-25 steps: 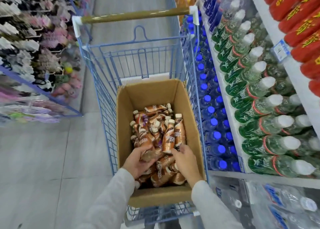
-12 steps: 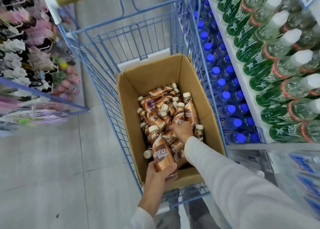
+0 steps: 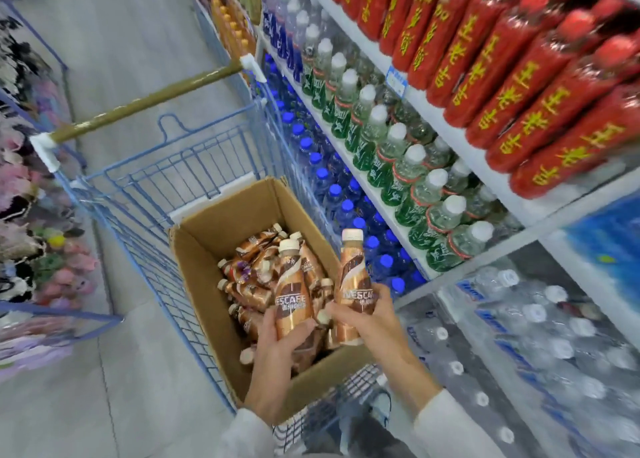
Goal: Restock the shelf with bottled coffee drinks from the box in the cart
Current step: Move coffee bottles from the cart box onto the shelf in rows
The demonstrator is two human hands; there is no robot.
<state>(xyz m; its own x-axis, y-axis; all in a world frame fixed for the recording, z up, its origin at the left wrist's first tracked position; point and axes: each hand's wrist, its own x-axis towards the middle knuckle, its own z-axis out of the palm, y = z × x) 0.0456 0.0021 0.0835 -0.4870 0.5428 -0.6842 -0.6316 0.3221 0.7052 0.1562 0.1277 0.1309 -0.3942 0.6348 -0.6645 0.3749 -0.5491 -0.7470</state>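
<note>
Holding two coffee drinks upright over the near right corner of the box [image 3: 207,284]: left bottle [image 3: 292,302] in left hand [image 3: 277,350], fingers wrapped round its lower body, right bottle [image 3: 355,284] in right hand [image 3: 367,322], fingers curled round the label. Probably light rigid plastic with a slick sleeve, so best gripped round the body, not the cap. Plenty more lying loose in the box, near end of cart [image 3: 145,222], beside shelf [image 3: 540,231]

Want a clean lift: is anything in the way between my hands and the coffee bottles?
Nothing visible. The left hand grips one coffee bottle and the right hand a second bottle, both upright over the box.
</note>
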